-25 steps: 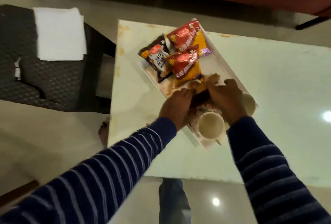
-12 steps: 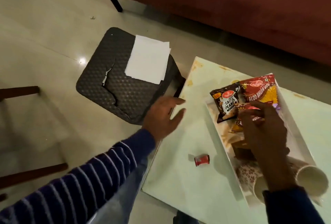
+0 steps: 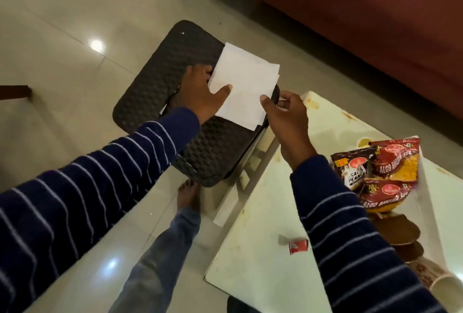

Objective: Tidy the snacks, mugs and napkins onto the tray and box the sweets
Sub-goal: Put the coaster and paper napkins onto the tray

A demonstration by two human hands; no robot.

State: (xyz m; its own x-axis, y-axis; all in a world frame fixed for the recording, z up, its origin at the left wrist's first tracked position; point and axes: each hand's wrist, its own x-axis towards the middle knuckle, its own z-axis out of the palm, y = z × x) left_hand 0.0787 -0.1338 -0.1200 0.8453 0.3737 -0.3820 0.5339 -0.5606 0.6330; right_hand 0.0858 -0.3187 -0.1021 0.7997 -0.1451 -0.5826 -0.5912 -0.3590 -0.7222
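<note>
A stack of white napkins (image 3: 246,84) lies on a dark woven stool (image 3: 175,82) left of the table. My left hand (image 3: 200,92) grips the stack's left edge, thumb on top. My right hand (image 3: 285,112) touches its right lower edge with the thumb, fingers curled below. On the white tray (image 3: 431,202) at the right lie three snack packets: a dark peanut packet (image 3: 353,170) and two red ones (image 3: 398,160) (image 3: 385,195). Brown sweets (image 3: 398,232) and a patterned mug (image 3: 436,277) sit at the tray's near end. A small red sweet (image 3: 298,246) lies loose on the table.
The pale table (image 3: 263,250) fills the lower right. A red-brown sofa (image 3: 350,12) runs behind it. My leg and bare foot (image 3: 188,195) stand on the shiny tiled floor between stool and table. A wooden chair leg (image 3: 15,91) shows at the left.
Both hands left the tray and reached left to the stool. The left hand now grips the napkin stack and the right hand has come up to its other edge.
</note>
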